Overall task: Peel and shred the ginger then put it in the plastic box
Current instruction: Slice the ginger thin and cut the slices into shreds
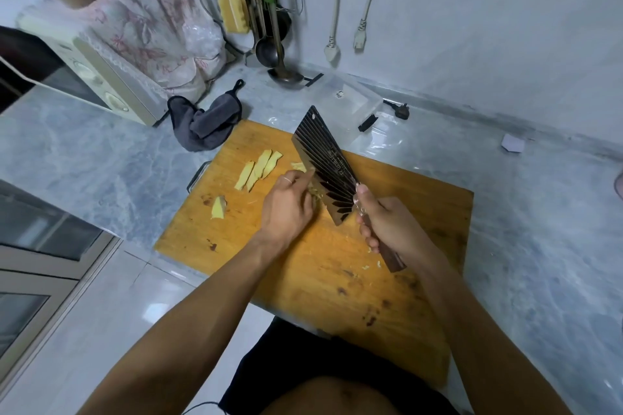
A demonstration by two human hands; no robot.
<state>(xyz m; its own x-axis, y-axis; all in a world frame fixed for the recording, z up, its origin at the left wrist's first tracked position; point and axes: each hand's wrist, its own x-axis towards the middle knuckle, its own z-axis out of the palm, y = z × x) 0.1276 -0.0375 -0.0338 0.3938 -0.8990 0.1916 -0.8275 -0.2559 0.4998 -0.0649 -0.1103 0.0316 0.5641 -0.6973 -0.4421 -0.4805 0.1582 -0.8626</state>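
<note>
Partly hidden, ginger (pixel 315 190) lies under left hand (pixel 288 205); cleaver (pixel 325 165) (right hand (pixel 387 229)) beside.

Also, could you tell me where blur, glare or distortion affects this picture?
Head view: the cleaver is smeared into a fan of repeated edges by motion blur; glare patches sit on the glossy counter beside the box; wide-angle distortion bends the frame edges; the ginger slices stay sharp.

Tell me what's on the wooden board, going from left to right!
Small yellow ginger chunk → fanned pale yellow ginger slices → left hand holding down ginger → dark ridged steel cleaver → right hand gripping the cleaver's brown wooden handle.
</note>
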